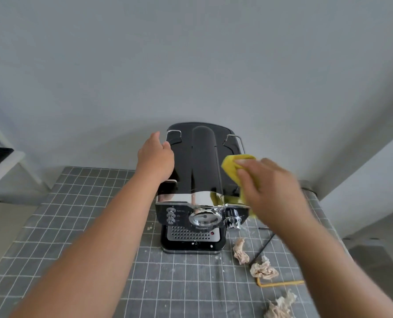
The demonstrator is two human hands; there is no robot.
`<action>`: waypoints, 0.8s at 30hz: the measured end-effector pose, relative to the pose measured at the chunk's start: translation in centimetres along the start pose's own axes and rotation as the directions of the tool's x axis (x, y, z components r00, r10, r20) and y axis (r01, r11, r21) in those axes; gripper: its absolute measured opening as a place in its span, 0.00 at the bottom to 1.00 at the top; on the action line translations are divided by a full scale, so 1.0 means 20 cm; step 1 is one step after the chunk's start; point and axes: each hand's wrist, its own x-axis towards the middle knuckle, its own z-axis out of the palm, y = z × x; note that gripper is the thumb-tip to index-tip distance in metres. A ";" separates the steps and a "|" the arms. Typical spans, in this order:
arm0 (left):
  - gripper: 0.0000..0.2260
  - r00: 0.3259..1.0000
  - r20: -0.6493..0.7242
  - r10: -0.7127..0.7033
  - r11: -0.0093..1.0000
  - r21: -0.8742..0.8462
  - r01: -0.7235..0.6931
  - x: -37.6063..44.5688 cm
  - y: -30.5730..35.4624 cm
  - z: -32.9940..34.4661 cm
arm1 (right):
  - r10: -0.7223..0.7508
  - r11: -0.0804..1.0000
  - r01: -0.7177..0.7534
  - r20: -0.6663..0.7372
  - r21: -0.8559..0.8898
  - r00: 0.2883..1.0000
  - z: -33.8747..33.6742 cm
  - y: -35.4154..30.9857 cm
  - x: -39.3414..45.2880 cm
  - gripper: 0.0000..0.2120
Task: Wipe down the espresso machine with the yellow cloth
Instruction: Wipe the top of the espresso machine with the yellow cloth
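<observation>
**Free on the left, crowded on the right**

Left of the espresso machine the checked tablecloth is open. On the right lie crumpled tissues, a black cable and a yellow straw.

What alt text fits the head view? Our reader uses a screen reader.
A right hand presses a yellow cloth on a black espresso machine while the left hand steadies its side. Crumpled tissues lie nearby.

Bare forearms, no sleeves visible
</observation>
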 end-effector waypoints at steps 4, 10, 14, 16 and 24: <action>0.22 1.000 0.006 -0.010 1.000 0.006 0.010 0.00 -0.01 0.00 | 0.157 0.965 -0.118 0.158 -0.232 0.975 0.18 -0.17 -0.04 0.09; 0.22 1.000 0.008 -0.008 1.000 0.012 0.007 0.00 -0.03 0.00 | 0.183 0.950 -0.072 0.358 -0.302 0.916 0.00 -0.16 -0.10 0.15; 0.22 1.000 0.014 -0.010 1.000 -0.012 0.010 0.00 -0.03 0.01 | 0.203 0.964 -0.148 0.254 -0.219 0.946 -0.14 -0.06 -0.12 0.14; 0.22 1.000 0.014 -0.003 1.000 -0.017 0.003 0.01 -0.03 0.01 | 0.143 0.987 -0.140 0.035 -0.084 0.989 -0.16 0.01 -0.05 0.11; 0.22 1.000 0.016 -0.006 1.000 0.008 0.006 0.01 -0.03 0.01 | -0.081 0.986 0.153 0.586 -0.074 0.806 -0.01 0.08 0.28 0.12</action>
